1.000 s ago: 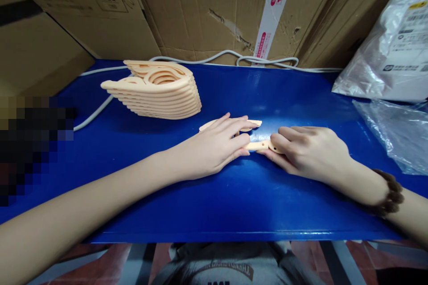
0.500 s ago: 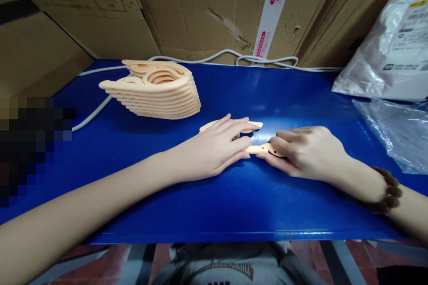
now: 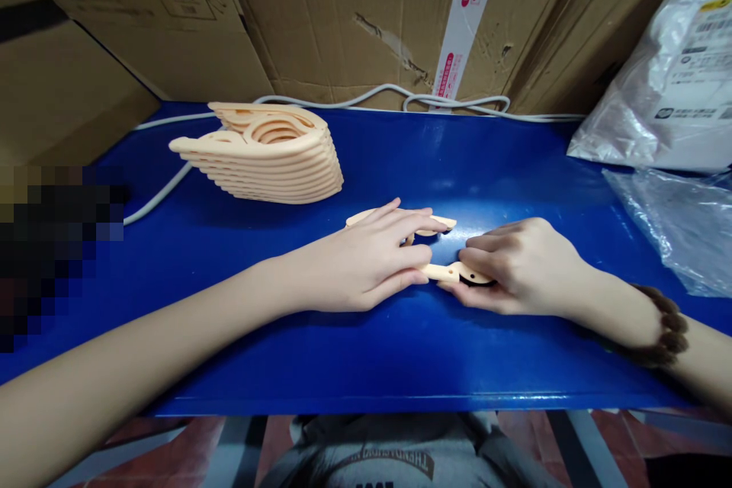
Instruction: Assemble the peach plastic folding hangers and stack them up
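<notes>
A cream plastic piece (image 3: 441, 271) with small holes lies between my hands, low over the blue table. My left hand (image 3: 380, 255) covers its left part, with thumb and index finger pinched on it and the other fingers spread over its upper arm. My right hand (image 3: 512, 267) grips a small curved end part (image 3: 472, 274) at the piece's right side, fingers curled. Much of the piece is hidden under my left palm. Up and to the left stands a neat stack of cream pieces (image 3: 274, 168).
Cardboard boxes (image 3: 343, 23) line the back of the blue table (image 3: 400, 366). A white cable (image 3: 366, 97) runs along their base and down the left. Clear plastic bags (image 3: 646, 107) lie at the right. A pixelated patch covers the left edge.
The held piece's right end has shifted slightly toward me and tilted down. My right hand has moved a little with it, and my left fingers have shifted slightly right.
</notes>
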Available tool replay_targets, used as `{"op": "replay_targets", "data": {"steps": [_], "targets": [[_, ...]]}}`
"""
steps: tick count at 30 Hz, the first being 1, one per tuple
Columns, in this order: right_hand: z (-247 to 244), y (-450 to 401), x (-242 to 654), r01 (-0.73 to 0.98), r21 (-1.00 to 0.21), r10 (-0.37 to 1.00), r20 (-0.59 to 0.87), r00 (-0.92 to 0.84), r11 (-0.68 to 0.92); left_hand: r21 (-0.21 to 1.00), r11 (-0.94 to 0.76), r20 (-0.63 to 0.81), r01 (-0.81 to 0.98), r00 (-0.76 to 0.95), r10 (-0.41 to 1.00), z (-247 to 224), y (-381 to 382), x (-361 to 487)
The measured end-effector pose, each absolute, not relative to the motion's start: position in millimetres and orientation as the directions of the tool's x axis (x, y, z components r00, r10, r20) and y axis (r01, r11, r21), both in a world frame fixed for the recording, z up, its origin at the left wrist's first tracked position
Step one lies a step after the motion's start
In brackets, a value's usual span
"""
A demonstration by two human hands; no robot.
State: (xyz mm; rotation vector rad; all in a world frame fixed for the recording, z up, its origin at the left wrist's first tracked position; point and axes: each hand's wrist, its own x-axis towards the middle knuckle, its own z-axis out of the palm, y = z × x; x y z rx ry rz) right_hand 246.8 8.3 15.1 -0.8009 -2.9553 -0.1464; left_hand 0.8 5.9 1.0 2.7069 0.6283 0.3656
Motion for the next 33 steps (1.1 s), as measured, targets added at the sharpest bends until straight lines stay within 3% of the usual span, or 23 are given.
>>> {"op": "replay_targets", "data": {"steps": [9,16,24,28,33], "targets": [[10.7,9.2,246.3,0.466,-0.022,0.466,0.110,-0.878,0.884,0.465,-0.812,0.114,0.353,0.885,0.451,6.5,8.6,-0.6],[12.1,11.0,245.4,0.371,-0.022,0.369,0.168,-0.914,0.928,0.507,-0.806,0.179,0.306,0.877,0.445,3.9,12.7,-2.2],[13.9,-4.2,241.7,0.254,-0.197,0.291,0.191,-0.938,0.947,0.529,-0.760,0.225,0.378,0.801,0.555,-1.2,19.3,-6.8],[13.0,-1.4,239.5,0.246,-0.197,0.285,0.206,-0.936,0.949,0.568,-0.736,0.292,0.367,0.747,0.598,-5.3,22.8,-6.1],[15.3,5.7,238.4,0.277,-0.109,0.295,0.224,-0.929,0.955,0.555,-0.745,0.397,0.370,0.669,0.628,-9.7,25.6,-6.1]]}}
